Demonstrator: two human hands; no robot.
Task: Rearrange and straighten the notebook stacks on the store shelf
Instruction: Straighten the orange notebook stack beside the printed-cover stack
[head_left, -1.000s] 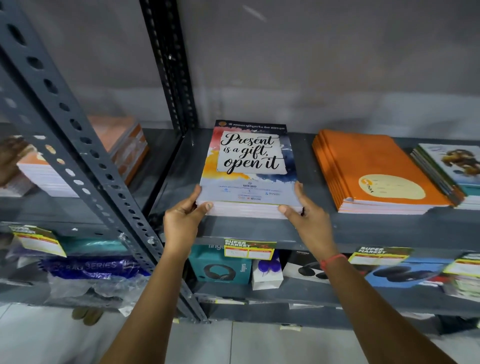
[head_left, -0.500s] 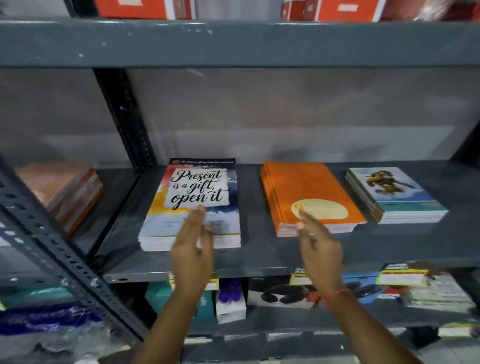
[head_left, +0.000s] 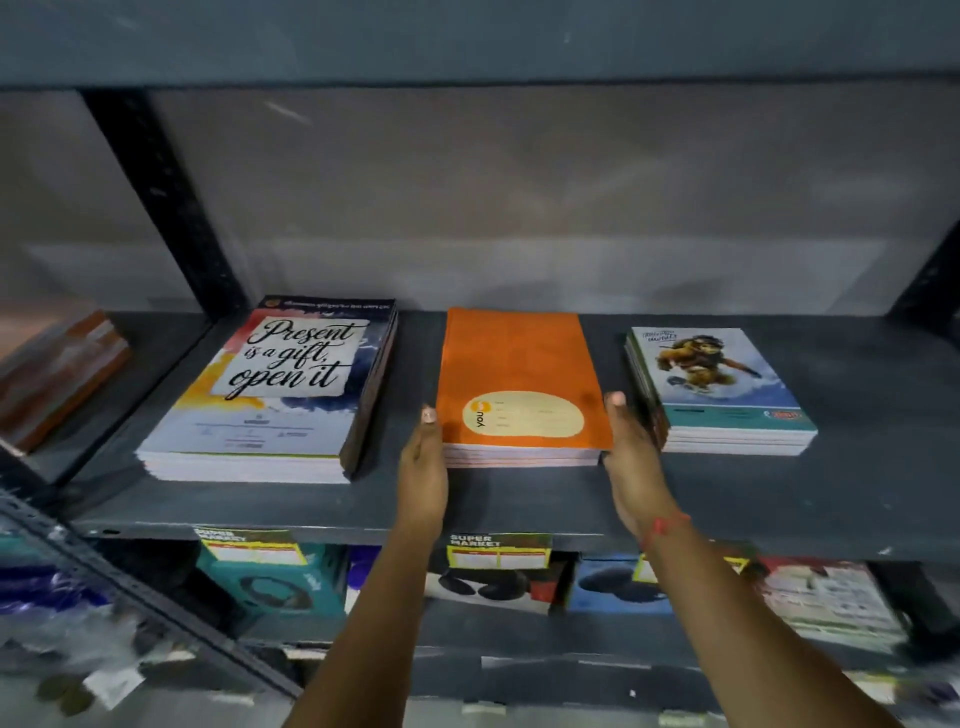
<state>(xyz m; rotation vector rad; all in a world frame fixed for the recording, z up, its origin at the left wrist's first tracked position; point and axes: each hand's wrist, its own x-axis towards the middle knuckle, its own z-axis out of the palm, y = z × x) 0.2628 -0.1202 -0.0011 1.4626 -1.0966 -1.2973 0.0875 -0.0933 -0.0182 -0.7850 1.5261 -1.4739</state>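
Three notebook stacks lie on the grey shelf (head_left: 519, 499). The middle one is the orange notebook stack (head_left: 514, 364) with a cream label. My left hand (head_left: 423, 467) presses flat against its left side near the front corner, thumb at the cover's edge. On the opposite side my right hand (head_left: 631, 457) does the same, so the stack is clamped between both palms. The "Present is a gift" stack (head_left: 275, 395) lies to the left, slightly fanned. To the right sits the teal cartoon-cover stack (head_left: 717, 395), close to my right hand.
A black perforated upright (head_left: 156, 202) divides the bay from the left bay, where a brown-orange stack (head_left: 57, 374) sits. Below the shelf edge hang yellow price tags (head_left: 498, 551) over boxed headphones (head_left: 270, 587). The shelf above (head_left: 467, 47) overhangs closely.
Both hands left the "Present is a gift" stack, moved right and closed in on the sides of the orange stack. The view shifted right and pulled back.
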